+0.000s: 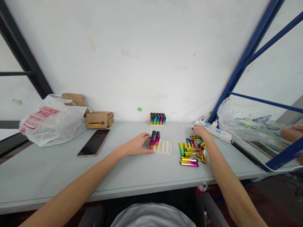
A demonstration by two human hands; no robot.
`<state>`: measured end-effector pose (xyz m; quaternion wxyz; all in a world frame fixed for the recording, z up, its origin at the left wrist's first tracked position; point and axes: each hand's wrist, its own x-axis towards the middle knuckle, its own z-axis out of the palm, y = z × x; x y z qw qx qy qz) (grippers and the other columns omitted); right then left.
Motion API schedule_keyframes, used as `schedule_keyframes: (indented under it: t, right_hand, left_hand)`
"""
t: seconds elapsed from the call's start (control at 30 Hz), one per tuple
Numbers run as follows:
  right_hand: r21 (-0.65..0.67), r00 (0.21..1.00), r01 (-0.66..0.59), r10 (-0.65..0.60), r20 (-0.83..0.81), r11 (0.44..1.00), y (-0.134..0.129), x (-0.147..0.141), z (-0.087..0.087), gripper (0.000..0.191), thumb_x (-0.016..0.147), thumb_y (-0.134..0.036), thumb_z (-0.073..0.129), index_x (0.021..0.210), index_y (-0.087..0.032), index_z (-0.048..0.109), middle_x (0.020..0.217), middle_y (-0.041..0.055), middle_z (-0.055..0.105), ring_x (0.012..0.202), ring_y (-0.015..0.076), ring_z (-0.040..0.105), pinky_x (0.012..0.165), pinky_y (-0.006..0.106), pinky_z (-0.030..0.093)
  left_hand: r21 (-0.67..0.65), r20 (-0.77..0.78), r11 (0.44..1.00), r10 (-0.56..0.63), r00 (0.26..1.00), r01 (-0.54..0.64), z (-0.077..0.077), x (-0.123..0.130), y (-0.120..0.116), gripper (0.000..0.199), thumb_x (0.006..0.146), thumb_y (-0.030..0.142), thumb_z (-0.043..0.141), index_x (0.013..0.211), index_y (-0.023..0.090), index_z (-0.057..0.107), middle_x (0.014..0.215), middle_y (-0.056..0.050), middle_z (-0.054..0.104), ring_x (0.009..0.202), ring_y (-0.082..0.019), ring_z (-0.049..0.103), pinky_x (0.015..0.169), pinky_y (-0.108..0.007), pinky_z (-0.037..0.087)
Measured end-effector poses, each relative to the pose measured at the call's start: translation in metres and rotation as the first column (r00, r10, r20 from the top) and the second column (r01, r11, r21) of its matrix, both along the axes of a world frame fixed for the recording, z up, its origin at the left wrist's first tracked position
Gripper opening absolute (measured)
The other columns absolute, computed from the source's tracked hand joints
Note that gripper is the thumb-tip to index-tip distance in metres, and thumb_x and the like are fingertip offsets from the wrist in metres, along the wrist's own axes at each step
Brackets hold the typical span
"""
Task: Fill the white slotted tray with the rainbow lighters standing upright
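My left hand [140, 144] rests at the left side of a white tray [166, 147] with round holes, its thumb and fingers apart around the tray's left edge. Several upright lighters [155, 139] with black tops stand in the tray's left part; the holes on the right are bare. Over on the right, my right hand [200, 130] reaches the far edge of a loose pile of shiny lighters [191, 153]. Its fingertips are small and partly hidden, so what they hold cannot be made out. A filled tray of lighters [157, 119] stands against the wall.
On the left are a plastic bag [54, 119], a cardboard box [99, 120] and a phone [94, 142]. A white power strip [219, 132] with a cable lies at the right, near a blue frame [239, 67]. Another person's hand [292, 133] shows beyond it.
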<state>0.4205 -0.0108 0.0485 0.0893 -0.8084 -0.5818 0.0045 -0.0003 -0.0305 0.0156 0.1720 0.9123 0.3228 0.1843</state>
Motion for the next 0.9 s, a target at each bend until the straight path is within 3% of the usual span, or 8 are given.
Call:
schedule_keyframes:
  t: [0.17,0.33,0.37,0.43,0.5,0.6,0.7,0.9]
  right_hand:
    - [0.096,0.999,0.026,-0.022,-0.048,0.995,0.01,-0.002,-0.008,0.037,0.096,-0.013,0.058,0.125,0.002,0.074,0.125,0.0342,0.073,0.122,0.0386,0.07,0.099,0.042,0.052]
    - [0.258,0.935,-0.188,0.253,-0.249,0.948,0.002,-0.019,0.01,0.03,0.099,-0.034,0.062,0.116,-0.013,0.076,0.11,0.0151,0.081,0.102,0.0267,0.075,0.088,0.035,0.057]
    - [0.346,0.849,-0.256,0.381,-0.367,0.903,-0.005,-0.026,0.015,0.033,0.1,-0.041,0.061,0.114,-0.014,0.074,0.105,0.0129,0.08,0.095,0.0246,0.075,0.082,0.034,0.057]
    - [0.503,0.537,-0.33,0.597,-0.596,0.799,-0.021,-0.047,0.027,0.041,0.099,-0.055,0.06,0.115,-0.018,0.068,0.097,0.0091,0.078,0.083,0.0216,0.072,0.071,0.032,0.056]
    - [0.548,0.28,-0.351,0.644,-0.712,0.759,-0.039,-0.071,0.037,0.046,0.097,-0.064,0.062,0.117,-0.023,0.06,0.083,0.0014,0.072,0.071,0.0175,0.067,0.062,0.029,0.052]
    - [0.556,0.14,-0.347,0.628,-0.765,0.755,-0.056,-0.106,0.041,0.046,0.095,-0.067,0.064,0.119,-0.029,0.053,0.064,-0.0109,0.047,0.05,0.0116,0.047,0.05,0.023,0.041]
    - [0.53,0.227,-0.309,0.603,-0.765,0.789,-0.056,-0.128,0.032,0.047,0.094,-0.073,0.058,0.109,-0.028,0.054,0.061,-0.0119,0.036,0.046,0.0103,0.03,0.044,0.022,0.027]
    - [0.614,0.645,-0.25,0.602,-0.471,0.749,-0.043,-0.137,0.009,0.059,0.093,-0.073,0.048,0.061,-0.024,0.039,0.058,-0.0037,0.036,0.059,0.0131,0.036,0.056,0.029,0.027]
  left_hand:
    - [0.012,-0.034,1.0,0.008,0.999,-0.008,-0.002,0.0,0.001,0.083,0.086,0.075,0.073,0.143,0.015,0.06,0.152,-0.02,0.055,0.143,-0.039,0.055,0.126,-0.049,0.04]
    - [0.015,-0.037,1.0,0.0,0.999,0.0,-0.002,-0.001,0.001,0.082,0.087,0.074,0.072,0.143,0.015,0.06,0.152,-0.02,0.056,0.142,-0.038,0.055,0.126,-0.048,0.041]
    - [0.014,-0.032,1.0,0.001,0.999,0.0,-0.002,-0.001,0.001,0.082,0.087,0.074,0.072,0.143,0.015,0.06,0.152,-0.02,0.056,0.142,-0.038,0.055,0.126,-0.049,0.041]
    - [0.009,-0.021,1.0,0.006,1.0,-0.006,-0.001,-0.001,0.0,0.081,0.086,0.073,0.074,0.142,0.015,0.061,0.152,-0.02,0.056,0.142,-0.039,0.055,0.126,-0.05,0.041]
    - [0.005,-0.016,1.0,0.009,1.0,-0.009,-0.001,-0.001,0.0,0.081,0.086,0.073,0.074,0.141,0.015,0.061,0.152,-0.02,0.056,0.142,-0.04,0.055,0.126,-0.051,0.041]
    - [0.012,-0.011,1.0,-0.008,1.0,0.008,-0.001,0.0,0.0,0.079,0.087,0.072,0.074,0.14,0.015,0.062,0.15,-0.019,0.057,0.141,-0.039,0.056,0.125,-0.05,0.042]
    - [0.024,-0.003,0.999,-0.028,1.0,0.028,0.0,0.001,-0.001,0.077,0.088,0.071,0.075,0.14,0.016,0.061,0.148,-0.019,0.059,0.139,-0.038,0.057,0.124,-0.05,0.043]
    - [0.014,-0.018,1.0,-0.007,1.0,0.008,-0.001,0.0,0.0,0.08,0.087,0.072,0.074,0.142,0.016,0.06,0.151,-0.019,0.056,0.143,-0.039,0.054,0.125,-0.051,0.041]
